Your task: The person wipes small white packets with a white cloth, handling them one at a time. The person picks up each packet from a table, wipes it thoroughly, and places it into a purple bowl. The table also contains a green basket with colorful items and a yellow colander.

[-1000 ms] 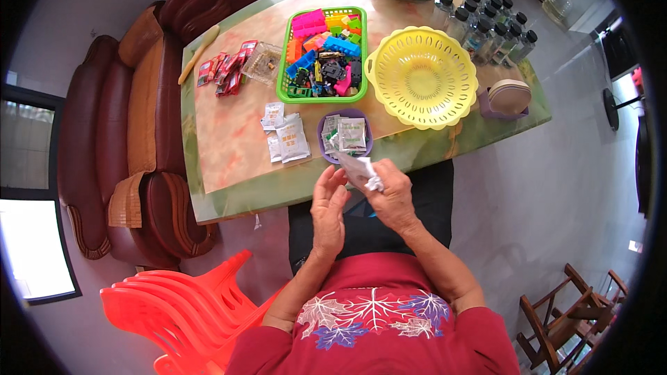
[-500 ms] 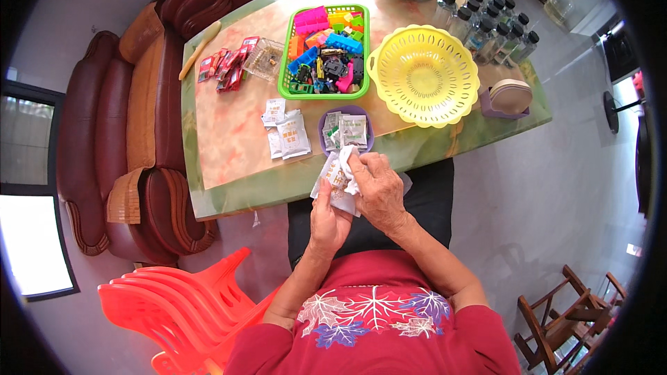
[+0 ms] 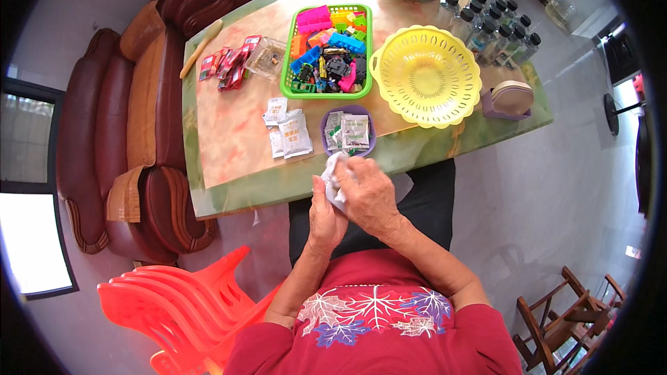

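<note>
The person sits at the table's near edge with both hands drawn together over the lap. The left hand cups a small white packet from below, fingers curled round it, and the right hand lies over the top, fingers pressed down on the packet so only its upper corner shows. Half a second ago the right hand was lifted higher, nearer the table edge, with more of the packet sticking out; now the hands have closed in and dropped a little toward the body.

Just beyond the hands sits a small purple bowl filled with more packets, unchanged. To its left a few flat white sachets lie on the table. Farther back stand a green basket of coloured bricks and an empty yellow colander, both where they were.
</note>
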{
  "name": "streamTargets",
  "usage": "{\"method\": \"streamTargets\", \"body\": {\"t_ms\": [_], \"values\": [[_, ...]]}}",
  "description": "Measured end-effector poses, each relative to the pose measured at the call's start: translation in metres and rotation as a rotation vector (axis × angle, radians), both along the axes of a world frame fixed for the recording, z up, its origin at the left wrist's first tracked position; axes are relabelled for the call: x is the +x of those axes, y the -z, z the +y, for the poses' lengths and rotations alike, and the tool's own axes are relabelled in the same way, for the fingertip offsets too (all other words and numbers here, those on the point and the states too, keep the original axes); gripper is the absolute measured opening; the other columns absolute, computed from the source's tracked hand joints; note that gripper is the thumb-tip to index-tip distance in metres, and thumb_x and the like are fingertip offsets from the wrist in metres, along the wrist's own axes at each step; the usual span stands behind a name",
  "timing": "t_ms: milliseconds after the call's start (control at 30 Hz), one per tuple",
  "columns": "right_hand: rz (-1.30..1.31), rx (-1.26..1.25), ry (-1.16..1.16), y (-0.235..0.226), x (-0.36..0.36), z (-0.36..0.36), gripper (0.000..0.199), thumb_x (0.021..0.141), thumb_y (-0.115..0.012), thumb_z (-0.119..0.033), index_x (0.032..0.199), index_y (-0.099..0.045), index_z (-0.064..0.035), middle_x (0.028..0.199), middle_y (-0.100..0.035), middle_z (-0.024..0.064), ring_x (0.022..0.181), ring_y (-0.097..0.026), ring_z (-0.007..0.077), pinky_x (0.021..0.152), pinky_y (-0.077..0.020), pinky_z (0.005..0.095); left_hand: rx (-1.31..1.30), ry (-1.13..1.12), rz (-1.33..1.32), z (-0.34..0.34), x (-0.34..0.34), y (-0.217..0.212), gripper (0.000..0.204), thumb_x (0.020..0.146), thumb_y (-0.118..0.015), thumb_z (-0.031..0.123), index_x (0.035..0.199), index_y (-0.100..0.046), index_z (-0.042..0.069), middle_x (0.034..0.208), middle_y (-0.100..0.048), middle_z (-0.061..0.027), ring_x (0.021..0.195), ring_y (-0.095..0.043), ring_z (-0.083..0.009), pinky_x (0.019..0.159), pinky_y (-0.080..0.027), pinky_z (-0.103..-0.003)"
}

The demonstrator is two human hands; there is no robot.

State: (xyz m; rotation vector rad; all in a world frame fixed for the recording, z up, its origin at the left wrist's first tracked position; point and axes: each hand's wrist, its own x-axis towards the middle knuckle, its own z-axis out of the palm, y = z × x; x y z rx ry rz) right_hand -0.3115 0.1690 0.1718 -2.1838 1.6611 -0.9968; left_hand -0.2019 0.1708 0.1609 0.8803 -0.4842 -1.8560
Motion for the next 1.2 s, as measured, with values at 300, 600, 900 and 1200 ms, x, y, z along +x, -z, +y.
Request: {"method": "streamTargets", "body": {"t_ms": [300, 600, 900, 1200], "values": [[0.081, 0.017, -0.161, 0.006, -0.010, 0.024, 0.043, 0.071, -0.062, -0.008, 0.113, -0.058, -0.0030, 0.106, -0.055, 0.0091, 0.091, -0.056, 0.0274, 0.071, -0.0502, 0.0376, 0.043, 0.014, 0.247, -0.009, 0.015, 0.010, 0.061, 0.099, -0.028, 0.048, 0.134, -0.040, -0.002, 0.129, -0.052, -0.0176, 0.115, -0.054, -0.0301, 0.100, -0.043, -0.044], [0.018, 0.026, -0.029, -0.002, -0.019, -0.003, 0.047, 0.066, -0.062, -0.002, 0.113, -0.058, -0.0013, 0.105, -0.056, 0.0101, 0.088, -0.056, 0.0278, 0.070, -0.0498, 0.0361, 0.060, -0.048, 0.005, -0.006, 0.010, 0.013, 0.035, 0.098, -0.047, 0.018, 0.129, -0.048, 0.002, 0.124, -0.057, -0.0095, 0.113, -0.055, -0.0212, 0.098, -0.044, -0.038], [0.260, 0.122, -0.073, 0.011, -0.016, 0.037, 0.040, 0.073, -0.058, -0.013, 0.110, -0.057, 0.0019, 0.108, -0.056, 0.0117, 0.082, -0.056, 0.0240, 0.059, -0.0491, 0.0329, 0.094, -0.089, 0.217, -0.006, 0.015, 0.036, 0.047, 0.101, -0.037, 0.032, 0.135, -0.036, 0.000, 0.134, -0.048, -0.0181, 0.119, -0.050, -0.0354, 0.101, -0.042, -0.048], [-0.354, 0.340, -0.387, -0.007, -0.026, 0.018, 0.024, 0.075, -0.058, -0.007, 0.100, -0.058, -0.0070, 0.087, -0.053, 0.0148, 0.089, -0.058, 0.0368, 0.072, -0.0501, 0.0456, 0.053, 0.044, 0.118, -0.006, 0.015, 0.028, 0.045, 0.100, -0.038, 0.027, 0.141, -0.033, 0.007, 0.131, -0.051, -0.0160, 0.112, -0.056, -0.0326, 0.096, -0.046, -0.046]]}}
